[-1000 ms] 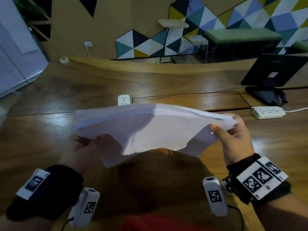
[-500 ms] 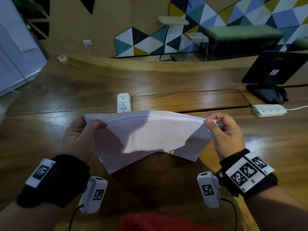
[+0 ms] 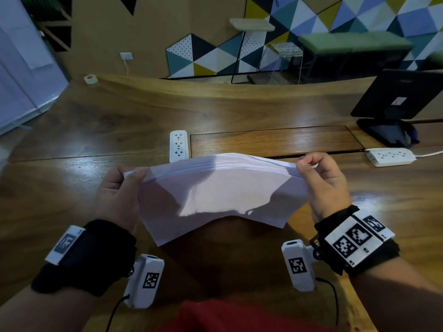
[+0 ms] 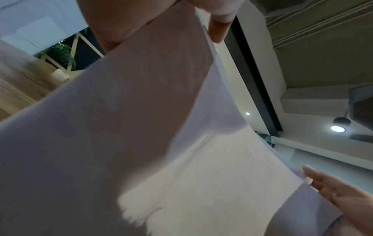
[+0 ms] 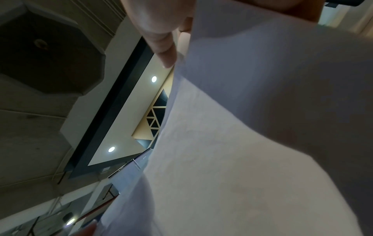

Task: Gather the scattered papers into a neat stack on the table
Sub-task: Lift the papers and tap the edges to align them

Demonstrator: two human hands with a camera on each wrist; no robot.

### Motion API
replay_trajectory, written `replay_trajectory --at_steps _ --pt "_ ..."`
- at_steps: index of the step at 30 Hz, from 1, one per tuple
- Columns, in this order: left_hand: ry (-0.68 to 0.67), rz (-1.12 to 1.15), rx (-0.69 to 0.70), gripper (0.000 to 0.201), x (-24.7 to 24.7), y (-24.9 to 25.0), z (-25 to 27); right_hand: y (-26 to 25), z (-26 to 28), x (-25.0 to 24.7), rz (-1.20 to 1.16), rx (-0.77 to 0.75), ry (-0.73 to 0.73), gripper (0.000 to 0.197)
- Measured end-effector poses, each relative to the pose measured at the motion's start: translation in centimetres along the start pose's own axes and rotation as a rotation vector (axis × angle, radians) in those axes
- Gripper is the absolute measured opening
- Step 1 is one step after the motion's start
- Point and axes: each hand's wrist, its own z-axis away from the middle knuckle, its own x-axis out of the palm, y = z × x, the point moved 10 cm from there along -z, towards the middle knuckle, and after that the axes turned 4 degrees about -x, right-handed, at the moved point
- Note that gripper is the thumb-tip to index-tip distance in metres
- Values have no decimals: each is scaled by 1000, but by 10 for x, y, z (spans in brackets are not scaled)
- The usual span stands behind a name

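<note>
A bundle of white papers [image 3: 215, 190] hangs upright above the wooden table [image 3: 72, 188], its lower edge sagging toward me. My left hand [image 3: 127, 178] pinches the top left corner between thumb and fingers. At the top right corner my right hand [image 3: 309, 168] pinches the sheets the same way. Several sheet edges show along the top. In the left wrist view the papers [image 4: 141, 143] fill the frame under my thumb. The right wrist view shows the papers [image 5: 242, 143] from below, against the ceiling.
A white power strip [image 3: 178, 146] lies just beyond the papers. A second power strip [image 3: 390, 156] with a cord sits at the right, near a dark monitor [image 3: 395, 97] on its stand. A tape roll [image 3: 91, 79] rests at the table's far left edge.
Both hands turned the papers from lying fairly flat to hanging upright. The left hand shifted from under the sheets to the top left corner. The bundle moved slightly nearer the table.
</note>
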Motion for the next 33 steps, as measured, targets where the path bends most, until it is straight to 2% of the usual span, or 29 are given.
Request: replay_trajectory --at_steps 4,8,12,13,16,18,19,20,21,23,24,26,28,29,31,33 --pt "-28 79 50 15 4 8 4 -4 0 -1 -24 -17 7 13" --pt "-81 29 43 27 10 7 7 -4 3 1 -28 -48 -37 31" --pt "-85 52 -5 42 8 1 2 -3 4 0 36 -47 -44 13" --pt "-75 57 -8 41 6 -1 1 0 2 -4 20 -35 -20 11" --pt "-60 65 -34 37 3 -5 -1 5 -3 -14 -53 -7 29 21" --pt "-81 95 -33 30 6 -5 -1 7 -4 -11 -42 6 12 25" --pt "-124 116 -22 19 8 -4 -1 8 -3 -8 -53 17 -11 23" --pt "-157 98 -2 16 9 -2 0 12 -2 -3 -93 52 -59 15" --pt "-183 20 26 37 8 -4 1 16 0 2 -144 98 -113 16" --pt "-211 -113 10 62 6 -16 3 22 2 7 -144 138 -232 62" --pt "-223 -147 -32 67 8 -22 5 25 4 8 -105 155 -266 75" --pt "-223 -274 -91 73 10 -35 8 37 7 7 -36 209 -272 74" --pt "-153 -375 -112 48 4 -40 6 39 8 1 -13 203 -185 52" --pt "-137 -384 -88 33 2 -35 6 35 7 -1 -16 171 -140 50" --pt "-160 -373 -3 28 2 -14 9 22 6 -4 -99 126 -80 52" --pt "-172 -429 108 20 -5 13 12 1 5 -2 -239 34 -89 41"
